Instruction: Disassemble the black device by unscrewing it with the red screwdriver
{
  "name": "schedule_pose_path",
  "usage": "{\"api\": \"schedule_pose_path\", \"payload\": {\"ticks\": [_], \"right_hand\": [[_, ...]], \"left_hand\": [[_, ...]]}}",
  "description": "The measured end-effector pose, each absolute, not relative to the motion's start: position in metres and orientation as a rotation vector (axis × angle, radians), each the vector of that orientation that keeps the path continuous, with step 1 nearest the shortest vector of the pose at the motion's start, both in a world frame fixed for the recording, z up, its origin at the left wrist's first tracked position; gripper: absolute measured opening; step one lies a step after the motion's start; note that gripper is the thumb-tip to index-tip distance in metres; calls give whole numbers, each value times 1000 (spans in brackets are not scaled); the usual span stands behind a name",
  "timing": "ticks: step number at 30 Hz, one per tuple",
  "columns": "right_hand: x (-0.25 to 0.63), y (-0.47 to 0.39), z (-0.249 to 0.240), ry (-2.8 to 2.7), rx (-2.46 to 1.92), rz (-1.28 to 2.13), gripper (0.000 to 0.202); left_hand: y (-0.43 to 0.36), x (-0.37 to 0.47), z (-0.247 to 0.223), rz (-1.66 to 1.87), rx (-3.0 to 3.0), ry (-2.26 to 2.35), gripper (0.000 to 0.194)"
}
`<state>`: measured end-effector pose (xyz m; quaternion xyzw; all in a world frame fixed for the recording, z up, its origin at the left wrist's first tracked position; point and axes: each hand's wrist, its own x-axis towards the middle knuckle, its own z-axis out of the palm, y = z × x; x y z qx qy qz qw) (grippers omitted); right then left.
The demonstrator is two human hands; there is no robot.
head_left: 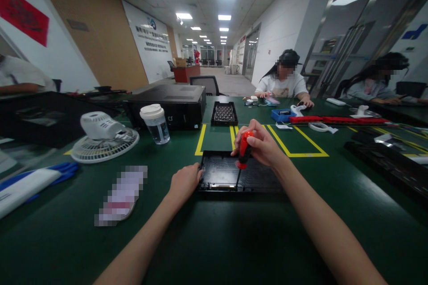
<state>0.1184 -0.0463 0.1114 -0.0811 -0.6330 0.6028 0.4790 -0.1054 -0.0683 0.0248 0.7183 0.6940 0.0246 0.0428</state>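
A shallow black plastic panel [217,167] with a raised rim lies on the green table in front of me. My left hand [185,178] grips its left edge, with the fingertips curled over the rim. In my right hand [259,144] is a screwdriver [246,147] with a red and black handle, held nearly upright. Its dark shaft points down to the near edge of the panel, beside a thin silvery strip [219,186]. Whether the tip sits in a screw is too small to tell.
Beyond the panel stand a black tray of small parts [224,113], a lidded cup [155,124] and a black computer case [167,104]. A white fan [105,138] lies to the left. Yellow tape [307,155] marks the table. A co-worker [282,78] sits across, near a blue box [282,115].
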Motion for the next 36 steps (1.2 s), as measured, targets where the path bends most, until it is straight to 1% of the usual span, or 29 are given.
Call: {"api": "schedule_pose_path", "payload": {"ticks": [15,21,27,36], "right_hand": [[116,-46,111,-1609,-339,1168,30],[114,-48,111,-1622,-441,978,28],[110,-50,110,-1586,-549,785,31],[98,-58,106,-1512,-628,549,30]], "left_hand": [[-66,-108,18,107,2246,2127,33],[-68,-108,21,101,2241,2123,32],[-68,-107,22,90,2218,2133,33],[-68,-107,22,113,2229,2127,33]]}}
